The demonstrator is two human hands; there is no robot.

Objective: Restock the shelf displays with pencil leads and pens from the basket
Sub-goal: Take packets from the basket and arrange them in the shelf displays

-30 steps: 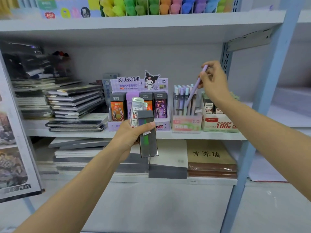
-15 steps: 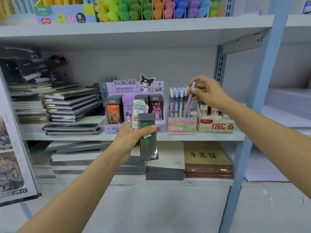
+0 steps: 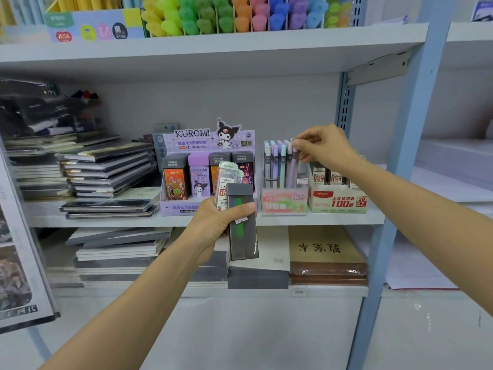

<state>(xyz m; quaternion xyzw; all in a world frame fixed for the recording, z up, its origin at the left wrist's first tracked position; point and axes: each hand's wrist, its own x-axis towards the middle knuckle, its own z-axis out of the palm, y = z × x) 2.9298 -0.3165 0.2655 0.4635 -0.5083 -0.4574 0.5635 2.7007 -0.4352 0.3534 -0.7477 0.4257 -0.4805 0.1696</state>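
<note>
Shelf: the grey metal middle shelf (image 3: 106,221) carries three displays side by side, to the right of a stack of dark notebooks (image 3: 106,169).
Right hand: the right hand (image 3: 324,148) pinches the top of a lilac pen (image 3: 293,166) between thumb and fingertips.
Pen: it stands nearly upright at the right end of a row of pastel pens, inside the clear-fronted pink-and-green pen display box (image 3: 284,204).
Left hand: the left hand (image 3: 213,225) is curled round two items, with its thumb across the front of a dark grey lead box with a green stripe (image 3: 241,236).
Second item: a clear plastic lead case with a red-and-white label (image 3: 226,182) sits behind the grey box and sticks up above it.
Position: both are held in front of the purple Kuromi cardboard display (image 3: 208,140).
Neighbour: a white-and-red lead carton (image 3: 337,201) sits just right of the pen box.
Above: coloured highlighters (image 3: 226,14) line the upper shelf.
</note>
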